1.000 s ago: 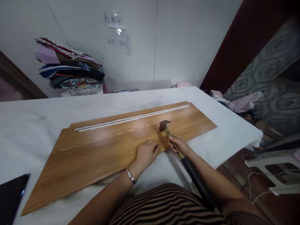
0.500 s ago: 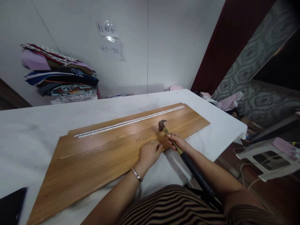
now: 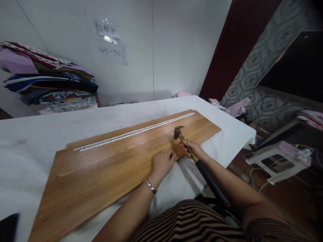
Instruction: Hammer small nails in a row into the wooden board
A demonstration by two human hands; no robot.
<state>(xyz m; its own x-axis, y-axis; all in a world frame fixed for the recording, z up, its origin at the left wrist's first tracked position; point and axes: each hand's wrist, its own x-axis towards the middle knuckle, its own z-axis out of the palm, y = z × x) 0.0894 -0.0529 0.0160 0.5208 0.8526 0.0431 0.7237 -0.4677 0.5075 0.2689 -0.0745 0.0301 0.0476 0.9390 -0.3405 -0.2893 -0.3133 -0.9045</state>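
My right hand (image 3: 193, 150) is wrapped round the handle of a claw hammer (image 3: 178, 131), near its rusty head, which is over the board. The dark grip runs back along my forearm. My left hand (image 3: 163, 163), with a metal bracelet at the wrist, rests on the wooden board (image 3: 108, 168) near its front edge. Its fingers are curled together; what they hold, if anything, is too small to tell. A row of several small dark marks or nails (image 3: 157, 146) runs along the board beyond my left hand. Two white strips (image 3: 136, 131) lie lengthwise near the board's back edge.
A white-covered table (image 3: 20, 134) bears the board. Folded clothes (image 3: 50, 77) are piled at the back left. A dark flat object (image 3: 8, 227) lies at the near left. To the right stands a white stool (image 3: 280, 161). Paper notes (image 3: 109, 50) hang on the wall.
The view has shifted a little to the right. The hammer head has moved slightly right over the board, and my left hand remains at nearly the same place on the board.
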